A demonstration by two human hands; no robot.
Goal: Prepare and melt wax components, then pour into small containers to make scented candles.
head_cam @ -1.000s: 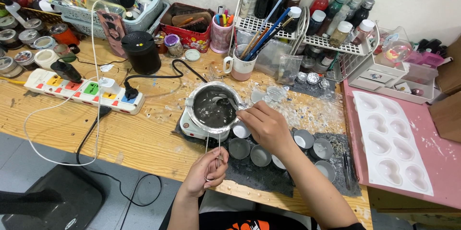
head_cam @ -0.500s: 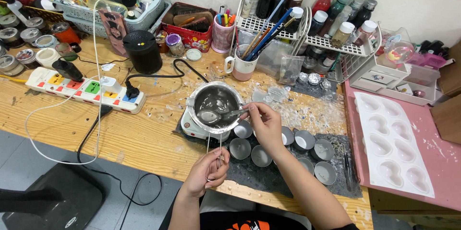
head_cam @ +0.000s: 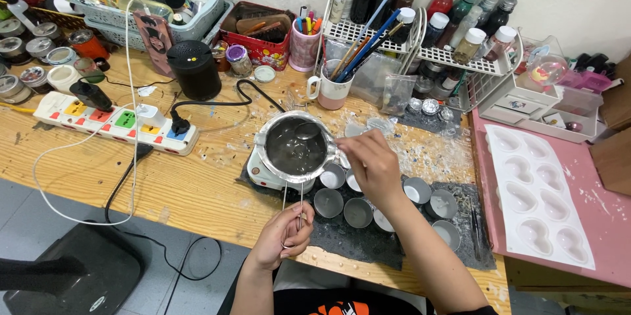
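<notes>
A metal melting pot of dark grey liquid sits on a small white heater plate. My left hand grips the pot's long wire handle near the table's front edge. My right hand holds a metal spoon, whose bowl lies in the liquid at the pot's far right side. Several small round tins stand on a dark mat just right of the pot, under my right forearm.
A white power strip with plugs and cords lies left. A black cylinder, a mug of brushes, wire racks of bottles and baskets line the back. A white heart mould rests on a pink board at the right.
My right hand has moved the spoon around inside the pot, from the near left part to the far right side. My left hand has kept still on the handle.
</notes>
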